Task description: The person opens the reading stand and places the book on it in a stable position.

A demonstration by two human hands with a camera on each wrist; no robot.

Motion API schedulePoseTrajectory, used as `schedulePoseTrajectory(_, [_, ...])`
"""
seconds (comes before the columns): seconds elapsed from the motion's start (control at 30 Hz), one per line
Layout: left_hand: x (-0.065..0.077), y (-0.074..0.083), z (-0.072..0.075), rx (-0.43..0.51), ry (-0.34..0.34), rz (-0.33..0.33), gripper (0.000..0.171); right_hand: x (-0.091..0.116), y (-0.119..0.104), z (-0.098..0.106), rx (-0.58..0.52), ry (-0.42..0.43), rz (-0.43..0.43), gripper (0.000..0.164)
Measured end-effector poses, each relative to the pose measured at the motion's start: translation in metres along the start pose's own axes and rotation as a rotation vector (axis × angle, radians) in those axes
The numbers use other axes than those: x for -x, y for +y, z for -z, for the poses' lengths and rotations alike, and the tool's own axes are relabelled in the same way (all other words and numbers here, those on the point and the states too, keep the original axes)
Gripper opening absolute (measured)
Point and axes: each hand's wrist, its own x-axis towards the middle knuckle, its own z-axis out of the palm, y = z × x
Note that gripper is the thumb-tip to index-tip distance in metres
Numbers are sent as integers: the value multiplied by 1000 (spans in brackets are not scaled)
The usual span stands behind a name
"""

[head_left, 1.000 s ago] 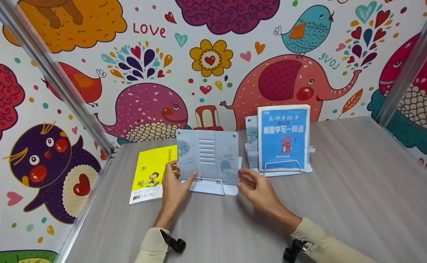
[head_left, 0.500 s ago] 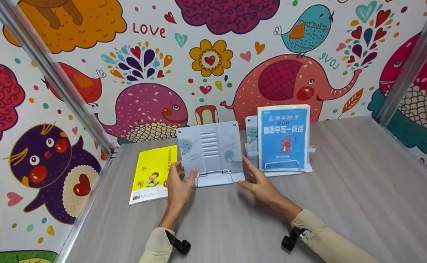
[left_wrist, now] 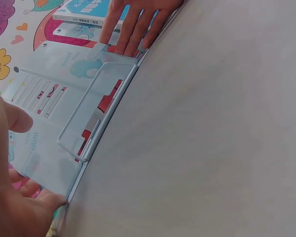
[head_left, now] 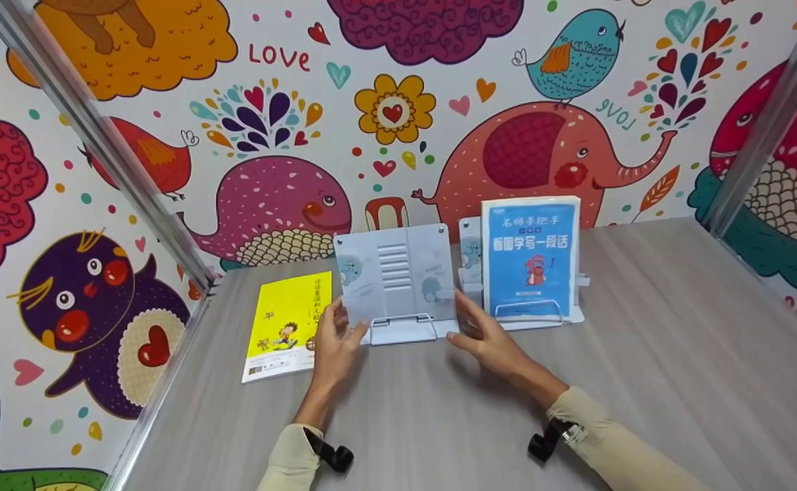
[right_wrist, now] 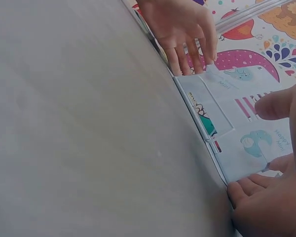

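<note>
A pale blue book stand [head_left: 415, 273] with a slotted back panel and a wire page holder [head_left: 403, 329] stands upright mid-table. At its left edge is my left hand [head_left: 335, 344], fingers against the side and thumb near the front. On the other side, my right hand [head_left: 490, 341] has its fingertips at the stand's right edge, thumb apart from the fingers near the base. In the left wrist view the right hand's fingers [left_wrist: 133, 27] lie straight along the edge. The right wrist view shows the left hand's straight fingers [right_wrist: 185, 57] at the opposite edge.
A second stand [head_left: 470, 256] behind to the right holds a blue book [head_left: 531, 259] under its wire. A yellow book [head_left: 286, 327] lies flat at left, beside my left hand. A cartoon-printed wall [head_left: 398, 41] rises behind the grey table [head_left: 439, 423].
Both hands have moved the stand back and slightly right, and its panel stands more upright. The right fingers have straightened. In the last half second it has shifted only a little.
</note>
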Motion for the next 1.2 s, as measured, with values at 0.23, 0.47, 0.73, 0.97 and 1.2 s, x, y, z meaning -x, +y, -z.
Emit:
schedulePoseTrajectory(0.23, [4,0,3,-22,-8,-8,72,2,-1,-6,25,46,-13,82])
schedulePoseTrajectory(0.47, [-4,0,31,-258,96,-76,72,1,-16,-34,117,254,18,53])
schedulePoseTrajectory(0.73, [-15,-16,94,-448,269,-30,52,-11,-30,-92,88,-47,122,35])
schedulePoseTrajectory(0.97, [-10,-33,126,-550,309,151,60,-29,-30,-142,132,-216,67,40])
schedulePoseTrajectory(1.2, [-10,-37,125,-569,255,158,66,-46,-31,-166,293,-227,37,60])
